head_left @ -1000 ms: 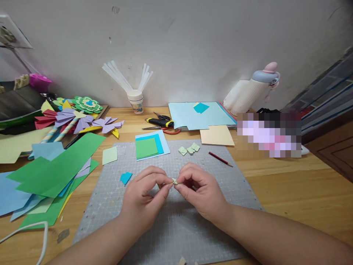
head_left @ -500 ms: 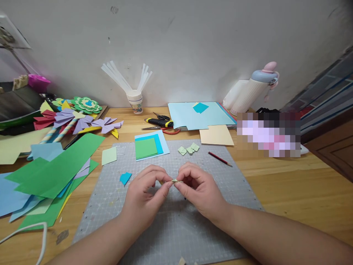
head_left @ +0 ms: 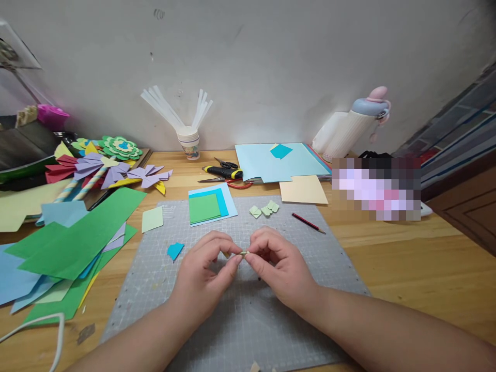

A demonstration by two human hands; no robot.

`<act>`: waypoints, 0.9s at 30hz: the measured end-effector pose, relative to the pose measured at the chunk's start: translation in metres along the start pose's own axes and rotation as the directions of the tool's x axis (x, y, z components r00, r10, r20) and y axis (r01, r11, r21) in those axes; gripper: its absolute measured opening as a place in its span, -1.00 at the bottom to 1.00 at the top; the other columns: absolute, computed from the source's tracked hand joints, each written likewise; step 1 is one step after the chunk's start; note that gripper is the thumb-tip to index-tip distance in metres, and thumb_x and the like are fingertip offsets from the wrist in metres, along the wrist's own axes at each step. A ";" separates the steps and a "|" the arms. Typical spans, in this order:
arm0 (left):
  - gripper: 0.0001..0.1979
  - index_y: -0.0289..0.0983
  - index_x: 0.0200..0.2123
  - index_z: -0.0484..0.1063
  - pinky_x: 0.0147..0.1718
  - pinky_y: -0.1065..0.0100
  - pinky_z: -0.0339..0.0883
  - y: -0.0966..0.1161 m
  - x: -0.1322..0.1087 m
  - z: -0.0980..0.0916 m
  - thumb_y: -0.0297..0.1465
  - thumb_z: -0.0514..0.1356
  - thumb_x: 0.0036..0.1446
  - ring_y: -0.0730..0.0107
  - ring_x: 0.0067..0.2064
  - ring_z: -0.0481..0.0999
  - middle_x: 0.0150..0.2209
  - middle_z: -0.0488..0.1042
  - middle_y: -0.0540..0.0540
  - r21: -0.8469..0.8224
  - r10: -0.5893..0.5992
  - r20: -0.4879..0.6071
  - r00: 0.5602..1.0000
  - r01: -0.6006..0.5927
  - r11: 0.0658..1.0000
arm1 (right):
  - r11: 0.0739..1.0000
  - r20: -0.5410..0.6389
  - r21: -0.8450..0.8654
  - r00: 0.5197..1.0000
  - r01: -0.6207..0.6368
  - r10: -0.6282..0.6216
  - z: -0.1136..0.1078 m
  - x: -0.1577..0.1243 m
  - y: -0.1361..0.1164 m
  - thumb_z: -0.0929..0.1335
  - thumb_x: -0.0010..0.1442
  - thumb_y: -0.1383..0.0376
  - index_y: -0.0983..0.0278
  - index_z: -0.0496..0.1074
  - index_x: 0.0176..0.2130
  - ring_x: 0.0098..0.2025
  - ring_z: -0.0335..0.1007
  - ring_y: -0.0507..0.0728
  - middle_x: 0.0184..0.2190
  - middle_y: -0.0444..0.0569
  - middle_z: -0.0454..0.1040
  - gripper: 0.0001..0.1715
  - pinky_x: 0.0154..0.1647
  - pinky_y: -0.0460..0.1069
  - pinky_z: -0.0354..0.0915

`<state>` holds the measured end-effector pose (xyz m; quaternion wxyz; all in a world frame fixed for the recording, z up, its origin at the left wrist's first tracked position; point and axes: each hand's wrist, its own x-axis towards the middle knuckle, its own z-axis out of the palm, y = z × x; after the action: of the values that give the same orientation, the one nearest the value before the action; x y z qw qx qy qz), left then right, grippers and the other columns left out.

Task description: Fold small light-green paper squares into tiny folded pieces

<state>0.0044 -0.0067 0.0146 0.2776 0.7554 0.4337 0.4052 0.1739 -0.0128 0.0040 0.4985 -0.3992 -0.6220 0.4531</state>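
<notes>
A small pale green folded paper [head_left: 244, 253] is pinched between both hands above the grey cutting mat [head_left: 248, 320]. My left hand [head_left: 211, 268] grips its left end with thumb and forefinger. On the other end, the thumb and forefinger of my right hand [head_left: 281, 266] are closed; the fingers hide most of the paper. Beyond the hands lie small folded pale green pieces [head_left: 266, 209]. A torn-edged blue scrap [head_left: 175, 251] rests left of my left hand. Farther back on the mat is a stack of green and blue squares [head_left: 205, 208], with a pale green square [head_left: 152, 219] to its left.
A pencil [head_left: 309, 223] lies at the mat's right. Scissors [head_left: 227, 163], a cutter [head_left: 222, 171] and light blue sheets [head_left: 279, 163] are behind. Green sheets [head_left: 83, 232] and paper flowers [head_left: 122, 148] cover the left side. A paper cup [head_left: 188, 142] and a bottle [head_left: 354, 129] stand at the wall.
The pinched paper shows slightly less between the fingertips, and the right fingertips have shifted a little left. The whole view has moved very slightly.
</notes>
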 end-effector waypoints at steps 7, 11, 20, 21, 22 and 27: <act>-0.90 -0.24 -0.42 0.44 -0.42 0.41 0.26 0.004 0.002 -0.002 -0.50 0.15 0.11 0.41 -0.34 0.42 -0.40 0.46 -0.03 0.008 0.005 -0.007 1.000 -0.005 1.000 | 1.000 -0.008 0.028 1.000 0.003 -0.003 0.000 0.000 0.000 0.33 0.15 0.33 0.23 0.33 -0.44 -0.36 0.21 0.05 -0.43 -0.13 0.24 -0.87 -0.40 -0.05 0.17; -0.89 -0.24 -0.42 0.43 -0.37 0.40 0.28 0.006 0.003 -0.004 -0.50 0.15 0.12 0.42 -0.34 0.43 -0.40 0.46 -0.03 0.022 0.027 0.024 0.999 -0.027 0.999 | 0.999 -0.002 0.023 1.000 -0.026 0.027 0.000 0.000 -0.001 0.34 0.14 0.33 0.23 0.33 -0.41 -0.37 0.21 0.04 -0.42 -0.13 0.26 -0.91 -0.40 -0.05 0.18; -0.91 -0.25 -0.44 0.40 -0.39 0.42 0.26 0.003 0.002 -0.002 -0.52 0.17 0.08 0.45 -0.36 0.40 -0.42 0.43 0.00 0.024 -0.001 0.021 1.000 0.001 1.000 | 0.999 0.010 -0.037 1.000 -0.021 0.022 -0.001 0.001 -0.001 0.35 0.13 0.30 0.24 0.37 -0.43 -0.37 0.23 0.05 -0.44 -0.12 0.29 -0.90 -0.40 -0.05 0.19; -0.91 -0.25 -0.44 0.40 -0.39 0.42 0.25 0.003 0.002 -0.001 -0.53 0.16 0.07 0.44 -0.35 0.40 -0.42 0.43 0.00 0.024 -0.005 0.021 1.000 0.005 1.000 | 0.999 0.010 -0.031 1.000 -0.025 0.025 -0.001 0.001 0.000 0.35 0.13 0.31 0.24 0.37 -0.43 -0.38 0.23 0.05 -0.44 -0.12 0.28 -0.90 -0.40 -0.05 0.19; -0.91 -0.25 -0.44 0.39 -0.40 0.42 0.25 0.002 0.002 0.000 -0.53 0.16 0.07 0.44 -0.35 0.40 -0.42 0.43 0.00 0.024 -0.007 0.018 1.000 0.007 1.000 | 0.999 0.008 -0.023 1.000 -0.030 0.030 -0.001 0.001 0.000 0.35 0.13 0.31 0.24 0.37 -0.43 -0.38 0.23 0.04 -0.44 -0.13 0.28 -0.90 -0.41 -0.05 0.19; -0.89 -0.25 -0.46 0.36 -0.42 0.42 0.22 0.003 0.001 0.001 -0.55 0.14 0.04 0.45 -0.38 0.37 -0.44 0.41 0.00 0.029 -0.006 0.018 1.000 0.005 1.000 | 0.999 0.002 -0.016 0.999 -0.038 0.038 0.001 0.001 -0.002 0.35 0.12 0.31 0.24 0.36 -0.46 -0.41 0.21 0.04 -0.46 -0.14 0.28 -0.88 -0.42 -0.06 0.18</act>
<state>0.0071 -0.0072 0.0169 0.2715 0.7620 0.4390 0.3911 0.1731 -0.0128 0.0060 0.4858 -0.4146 -0.6184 0.4579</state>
